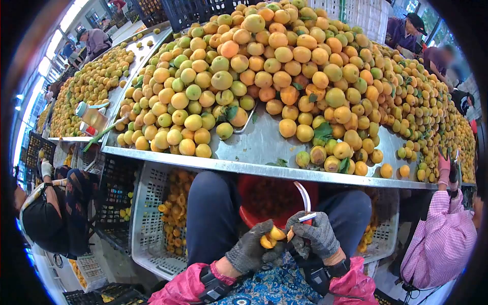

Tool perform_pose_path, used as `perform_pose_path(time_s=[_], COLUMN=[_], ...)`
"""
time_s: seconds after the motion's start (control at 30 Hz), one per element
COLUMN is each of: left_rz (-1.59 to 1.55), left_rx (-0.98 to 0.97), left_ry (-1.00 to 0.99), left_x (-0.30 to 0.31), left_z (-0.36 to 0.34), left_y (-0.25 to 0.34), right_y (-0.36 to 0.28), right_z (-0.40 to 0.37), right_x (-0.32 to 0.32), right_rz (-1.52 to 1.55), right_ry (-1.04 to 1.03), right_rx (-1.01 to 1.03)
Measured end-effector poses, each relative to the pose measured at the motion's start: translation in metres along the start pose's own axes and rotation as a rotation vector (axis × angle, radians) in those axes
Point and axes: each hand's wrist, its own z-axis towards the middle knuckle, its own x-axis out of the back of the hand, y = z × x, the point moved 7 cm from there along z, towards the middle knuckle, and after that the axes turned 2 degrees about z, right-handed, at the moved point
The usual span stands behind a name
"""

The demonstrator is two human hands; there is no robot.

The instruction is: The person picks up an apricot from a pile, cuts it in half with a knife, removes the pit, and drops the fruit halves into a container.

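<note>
My left hand (249, 249), in a dark grey knit glove, is closed round a split apricot (273, 236) whose orange flesh faces up. In my right hand (316, 237), gloved alike, is a small curved knife (304, 197) with its blade pointing up. A small brown piece, perhaps a pit (290, 234), shows at the right fingertips. Both hands are close together above my lap. Between my knees stands a red bucket (245, 216) with dark reddish-brown bits inside.
A big heap of apricots (284, 66) covers the metal table (244, 162) before me. White crates (145, 229) of apricot pieces flank my legs. A person in a pink checked shirt (439, 239) works at right; another person (51, 213) sits at left. A bottle (93, 119) stands on the left table.
</note>
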Motion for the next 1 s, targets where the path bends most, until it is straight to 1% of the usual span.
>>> perform_pose_path(time_s=[0.03,0.07,0.1,0.17,0.2,0.23,0.27,0.3,0.33,0.37,0.4,0.43,0.47,0.5,0.53,0.6,0.63,0.7,0.73,0.77,0.83,0.87,0.9,0.97,1.0], left_rz=[-0.096,-0.194,-0.181,-0.260,-0.254,-0.328,-0.406,-0.403,-0.428,-0.454,-0.445,-0.446,-0.459,-0.473,-0.472,-0.253,-0.251,-0.361,-0.314,-0.282,-0.211,-0.229,-0.246,0.169,0.567], left_rx=[-0.034,-0.065,-0.083,-0.157,-0.180,-0.221,-0.255,-0.263,-0.311,-0.357,-0.331,-0.326,-0.347,-0.370,-0.372,-0.375,-0.370,-0.347,-0.364,-0.409,-0.480,-0.616,-0.755,-0.869,-0.945], left_ry=[-0.006,-0.011,0.032,-0.033,-0.019,0.039,0.091,0.093,0.103,0.111,-0.014,-0.017,-0.060,-0.102,-0.104,0.174,0.168,0.133,0.184,0.143,0.209,0.196,0.182,0.468,0.702], left_x=[-0.004,-0.005,0.001,-0.006,-0.005,-0.001,0.001,0.000,-0.001,0.000,0.000,0.007,0.010,0.006,0.003,0.007,0.004,0.002,0.012,0.004,-0.002,0.011,0.026,0.035,0.020], left_z=[-0.006,-0.013,-0.023,-0.036,-0.041,-0.042,-0.042,-0.041,-0.040,-0.040,-0.038,-0.035,-0.034,-0.034,-0.036,-0.041,-0.042,-0.043,-0.049,-0.057,-0.077,-0.095,-0.119,-0.179,-0.214], left_y=[0.009,0.016,0.024,0.040,0.043,0.046,0.047,0.046,0.047,0.047,0.044,0.040,0.039,0.041,0.040,0.035,0.035,0.033,0.036,0.040,0.049,0.054,0.061,0.092,0.112], right_y=[-0.008,-0.010,-0.011,-0.014,-0.009,-0.006,-0.010,-0.020,-0.026,-0.028,-0.035,-0.041,-0.034,-0.031,-0.031,-0.030,-0.026,-0.023,-0.022,-0.028,-0.023,-0.028,-0.031,-0.035,-0.040], right_z=[0.000,0.000,0.001,0.005,0.005,0.006,0.002,-0.004,-0.012,-0.014,-0.018,-0.022,-0.019,-0.017,-0.016,-0.012,-0.007,-0.006,-0.003,-0.004,0.005,0.004,0.001,0.001,-0.003], right_x=[0.002,0.006,0.006,0.009,0.006,-0.004,-0.010,-0.015,-0.027,-0.032,-0.043,-0.052,-0.053,-0.054,-0.059,-0.070,-0.072,-0.083,-0.089,-0.096,-0.108,-0.109,-0.107,-0.095,-0.084], right_rz=[0.087,0.072,0.071,-0.234,-0.217,-0.212,-0.238,-0.266,-0.296,-0.297,-0.390,-0.483,-0.410,-0.411,-0.498,-0.630,-0.634,-0.791,-0.777,-0.753,-0.757,-0.554,-0.552,-0.471,-0.482], right_ry=[0.035,0.106,0.107,0.263,0.304,0.279,0.292,0.311,0.234,0.236,0.209,0.182,0.139,0.140,0.116,0.070,0.077,0.050,0.066,0.028,-0.054,-0.034,-0.029,-0.039,0.015], right_rx=[0.109,0.095,0.100,0.129,0.043,0.051,0.180,0.308,0.294,0.295,0.392,0.488,0.499,0.501,0.528,0.568,0.570,0.794,0.835,0.824,0.689,0.711,0.714,0.560,0.564])
